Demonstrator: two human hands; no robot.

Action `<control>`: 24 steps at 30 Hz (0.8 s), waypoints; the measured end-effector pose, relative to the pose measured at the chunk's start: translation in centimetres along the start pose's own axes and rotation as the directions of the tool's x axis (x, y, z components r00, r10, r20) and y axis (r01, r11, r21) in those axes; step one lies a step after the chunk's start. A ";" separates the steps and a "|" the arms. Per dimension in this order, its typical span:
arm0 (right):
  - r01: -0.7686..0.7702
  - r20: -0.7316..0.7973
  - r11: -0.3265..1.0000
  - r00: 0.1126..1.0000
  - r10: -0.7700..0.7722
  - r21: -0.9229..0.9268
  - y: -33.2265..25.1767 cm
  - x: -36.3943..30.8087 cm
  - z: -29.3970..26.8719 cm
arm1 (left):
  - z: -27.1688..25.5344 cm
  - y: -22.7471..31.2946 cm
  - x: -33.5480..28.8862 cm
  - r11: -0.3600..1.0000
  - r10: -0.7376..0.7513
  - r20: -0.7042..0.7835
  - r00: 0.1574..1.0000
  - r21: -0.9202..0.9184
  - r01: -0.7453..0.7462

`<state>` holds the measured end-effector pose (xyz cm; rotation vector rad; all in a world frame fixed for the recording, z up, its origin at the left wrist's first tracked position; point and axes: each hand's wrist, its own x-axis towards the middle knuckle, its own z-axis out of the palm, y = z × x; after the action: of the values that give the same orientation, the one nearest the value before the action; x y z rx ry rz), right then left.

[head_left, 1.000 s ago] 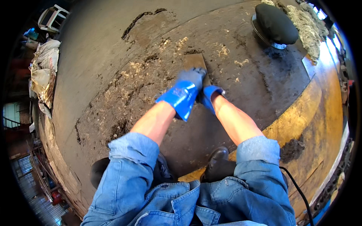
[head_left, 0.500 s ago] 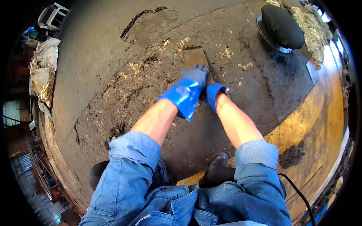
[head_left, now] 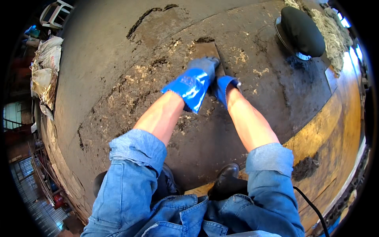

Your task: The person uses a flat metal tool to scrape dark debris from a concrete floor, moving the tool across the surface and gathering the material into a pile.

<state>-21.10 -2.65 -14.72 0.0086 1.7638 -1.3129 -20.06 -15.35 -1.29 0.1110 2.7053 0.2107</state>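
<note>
A flat, brown-smeared rectangular trowel [head_left: 207, 48] lies against the dark, muddy surface ahead of me, a small ridge of dark stuff at its far edge. My left hand [head_left: 205, 65], in a blue rubber glove with a dark grey palm part, is closed over it, fingers curled across its right side. Close by on the right is my right hand [head_left: 226, 89], gloved in the same blue; mostly its cuff shows, and its fingers are hidden by the left glove and the tool. Pale crumbly flecks [head_left: 144, 71] dot the rough surface around them.
A round black cushioned seat [head_left: 303, 32] stands at far right, beside a heap of greyish fibres [head_left: 331, 33]. Yellowish boards [head_left: 327, 122] border the dark layer, with a dark clump [head_left: 306, 168] on them. Crumpled sacks [head_left: 45, 73] and a white chair [head_left: 56, 14] are at left.
Both hands have pushed the trowel slightly forward, away from me. The dark ridge at its far edge has become thicker. The seat appears a little farther right in the picture.
</note>
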 end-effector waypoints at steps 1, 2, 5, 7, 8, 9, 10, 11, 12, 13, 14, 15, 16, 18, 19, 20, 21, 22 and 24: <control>-0.044 -0.002 0.997 0.999 0.044 0.069 0.8 -1.2 1.0 | 1.1 -0.2 -0.6 0.998 0.019 -0.028 0.999 0.054 -0.017; -0.119 0.001 0.918 0.992 0.129 0.379 -0.7 -3.3 2.0 | 2.2 0.4 -1.8 0.998 0.003 -0.069 0.998 0.060 0.001; -0.155 -0.011 0.981 0.988 0.157 0.117 -4.4 -6.8 2.5 | 2.4 1.3 -2.6 1.000 0.001 -0.102 0.995 0.009 0.000; 0.074 0.071 0.511 0.997 -0.026 -0.856 -4.0 -1.3 0.4 | 0.7 -1.1 1.0 0.995 -0.048 -0.121 0.992 -0.097 0.036; 0.117 0.115 0.017 0.991 -0.066 -0.993 -3.1 2.9 -2.2 | -0.6 -1.4 2.9 0.997 0.028 -0.193 0.981 -0.064 -0.041; 0.051 0.031 0.201 0.994 -0.101 -0.978 -0.2 7.1 -4.9 | -2.5 -0.8 4.8 0.991 0.049 -0.155 0.987 -0.118 -0.068; -0.007 -0.017 0.048 0.981 -0.196 -0.999 -1.1 7.2 -4.4 | -2.6 -1.2 4.7 0.992 0.070 -0.169 0.983 -0.097 -0.087; -0.011 0.000 -0.068 0.987 -0.159 -0.998 -3.6 5.3 -2.2 | -2.6 -2.6 4.1 0.994 0.072 -0.179 0.981 -0.073 -0.086; -0.014 0.011 -0.185 0.991 -0.132 -0.983 -7.0 2.6 -0.5 | -1.6 -3.4 3.3 0.997 0.047 -0.174 0.984 -0.051 -0.057; 0.026 0.040 -0.194 0.997 -0.070 -0.981 -6.9 0.8 -0.4 | -0.4 -3.5 3.6 0.998 0.043 -0.190 0.981 -0.029 -0.050; 0.057 0.058 -0.199 0.998 -0.001 -0.978 -6.6 -1.1 -0.8 | 1.2 -2.1 2.8 0.999 0.030 -0.349 0.937 0.033 -0.020; 0.072 0.058 -0.194 0.995 0.077 -0.978 -5.7 -3.1 -2.1 | -0.4 0.8 0.9 0.999 -0.001 -0.205 0.979 -0.033 -0.006; 0.079 0.055 -0.160 0.987 0.154 -0.984 -3.2 -4.6 -2.9 | 1.1 2.6 0.0 0.999 -0.024 -0.216 0.976 -0.036 0.017; 0.085 0.057 -0.079 0.949 0.311 -0.993 2.2 -7.2 -4.2 | 3.9 6.9 -2.8 0.993 -0.054 -0.160 0.986 -0.110 0.037; 0.042 0.025 -0.036 0.929 0.369 -0.998 4.6 -10.0 -6.2 | 4.2 9.6 -5.1 0.984 0.011 -0.121 0.993 -0.174 -0.032; 0.010 0.016 0.019 0.924 0.383 -1.000 5.4 -12.5 -6.8 | 7.2 11.5 -6.8 0.991 0.016 -0.288 0.958 -0.121 -0.053; -0.014 0.013 0.064 0.918 0.397 -0.998 6.3 -14.6 -7.2 | 8.8 13.7 -8.2 0.988 -0.005 -0.273 0.962 -0.152 -0.038; -0.063 -0.008 0.145 0.935 0.355 -0.987 6.4 -18.0 -8.6 | 10.6 15.8 -9.1 0.986 -0.034 -0.259 0.965 -0.169 -0.011; -0.088 -0.018 0.232 0.957 0.289 -0.969 6.1 -21.6 -9.3 | 16.2 18.5 -9.1 0.996 -0.092 -0.297 0.951 -0.015 0.091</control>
<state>-11.42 17.42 -5.08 -0.5639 2.0576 0.1802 -4.15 3.98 -9.12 -0.0518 3.0012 0.2161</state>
